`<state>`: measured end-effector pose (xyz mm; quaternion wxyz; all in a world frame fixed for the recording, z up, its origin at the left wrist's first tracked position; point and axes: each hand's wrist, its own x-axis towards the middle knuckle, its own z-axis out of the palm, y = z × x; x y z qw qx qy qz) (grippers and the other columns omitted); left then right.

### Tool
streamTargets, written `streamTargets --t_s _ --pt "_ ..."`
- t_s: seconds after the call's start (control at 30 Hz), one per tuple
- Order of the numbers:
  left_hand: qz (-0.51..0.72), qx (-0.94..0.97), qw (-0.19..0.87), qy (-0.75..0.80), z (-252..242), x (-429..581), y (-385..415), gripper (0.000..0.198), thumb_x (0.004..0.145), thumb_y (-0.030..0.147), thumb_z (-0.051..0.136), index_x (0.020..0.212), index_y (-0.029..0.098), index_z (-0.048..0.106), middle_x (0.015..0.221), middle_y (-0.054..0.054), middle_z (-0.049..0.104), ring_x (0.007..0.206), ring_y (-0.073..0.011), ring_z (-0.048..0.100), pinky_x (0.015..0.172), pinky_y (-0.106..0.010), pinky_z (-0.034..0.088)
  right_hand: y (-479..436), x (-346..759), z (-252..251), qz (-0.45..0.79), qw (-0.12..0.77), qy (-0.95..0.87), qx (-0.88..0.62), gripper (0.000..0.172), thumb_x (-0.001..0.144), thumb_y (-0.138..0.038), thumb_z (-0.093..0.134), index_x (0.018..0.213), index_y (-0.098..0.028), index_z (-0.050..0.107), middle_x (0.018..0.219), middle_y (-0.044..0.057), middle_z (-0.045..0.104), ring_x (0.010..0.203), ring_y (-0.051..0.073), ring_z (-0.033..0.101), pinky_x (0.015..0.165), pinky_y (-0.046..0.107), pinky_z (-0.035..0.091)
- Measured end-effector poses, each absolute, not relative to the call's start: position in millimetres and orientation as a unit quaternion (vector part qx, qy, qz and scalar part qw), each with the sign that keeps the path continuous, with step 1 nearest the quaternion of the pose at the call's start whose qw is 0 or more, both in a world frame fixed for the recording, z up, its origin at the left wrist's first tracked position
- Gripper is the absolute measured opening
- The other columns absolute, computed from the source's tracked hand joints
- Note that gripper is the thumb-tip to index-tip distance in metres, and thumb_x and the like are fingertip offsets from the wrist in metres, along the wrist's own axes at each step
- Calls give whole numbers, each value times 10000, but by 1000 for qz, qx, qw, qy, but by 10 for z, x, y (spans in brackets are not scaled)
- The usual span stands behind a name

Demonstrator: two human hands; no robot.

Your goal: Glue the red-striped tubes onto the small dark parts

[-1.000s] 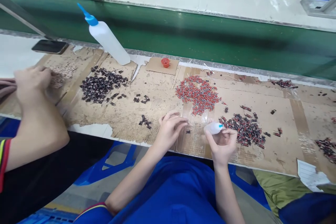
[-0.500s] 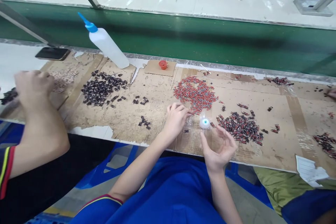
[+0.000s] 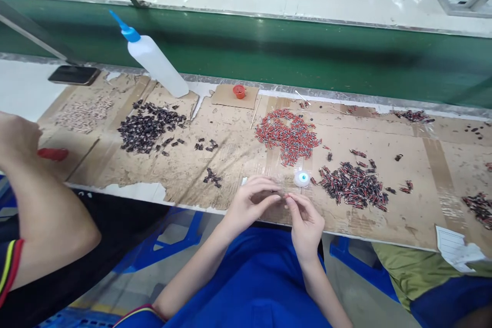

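My left hand (image 3: 253,202) is over the near edge of the cardboard, thumb and fingers closed in a pinch. Close by on its right, my right hand (image 3: 305,220) pinches with thumb and forefinger, and a speck of red shows at the fingertips. What exactly either hand holds is too small to make out. Just beyond the hands sits a small white round piece with a blue centre (image 3: 302,178). Behind it spreads a pile of tiny red parts (image 3: 288,136). Black-and-red pieces (image 3: 353,184) are heaped to the right of my right hand.
Black pieces (image 3: 144,128) are piled at left, below a white squeeze bottle (image 3: 159,64) with a blue nozzle. A small red cup (image 3: 239,92) stands on a cardboard scrap. A phone (image 3: 75,75) lies at the far left. A co-worker's arm (image 3: 49,200) reaches in from the left.
My left hand has drawn back from the red pile toward the table edge. The right hand, open before, has closed and come up to it. The co-worker's hand has moved left.
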<state>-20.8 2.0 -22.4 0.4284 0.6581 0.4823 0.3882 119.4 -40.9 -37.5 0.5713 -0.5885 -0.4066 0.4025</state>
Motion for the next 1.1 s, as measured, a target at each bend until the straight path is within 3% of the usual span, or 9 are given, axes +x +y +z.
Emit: streamTargets --t_s 0.1,0.23,0.5,0.73,1.1 --pt "372 719 309 500 -341 -248 34 117 834 231 654 921 247 730 946 -61 733 1010 -241 595 935 -448 474 -412 1224 -400 414 550 -402 -603 186 831 -326 644 924 -201 746 916 81 729 834 211 692 733 363 593" --pt "358 744 254 504 -491 -249 24 139 862 172 601 887 237 721 989 -70 719 1057 -246 569 931 -451 485 -408 1205 -443 413 521 -411 -624 222 826 -341 646 958 -188 739 975 102 727 866 216 696 786 375 583" --pt "365 727 315 489 -362 -215 -25 181 918 197 516 907 219 695 853 -54 726 944 -208 637 838 -368 544 -399 1154 -402 433 525 -382 -626 218 805 -373 664 870 -172 718 900 87 746 832 212 713 771 361 599" --pt "394 654 406 502 -245 -154 -77 117 872 233 596 833 208 703 824 -53 711 821 -180 654 745 -308 558 -401 1141 -376 465 549 -331 -611 262 751 -432 707 778 -171 709 767 61 750 729 210 721 711 365 618" --pt "418 531 513 530 -113 -109 -97 45 760 196 707 763 205 751 798 -40 727 812 -177 671 790 -294 553 -405 1120 -276 439 583 -321 -603 98 726 -280 732 778 -203 762 815 56 770 774 213 732 752 352 609"
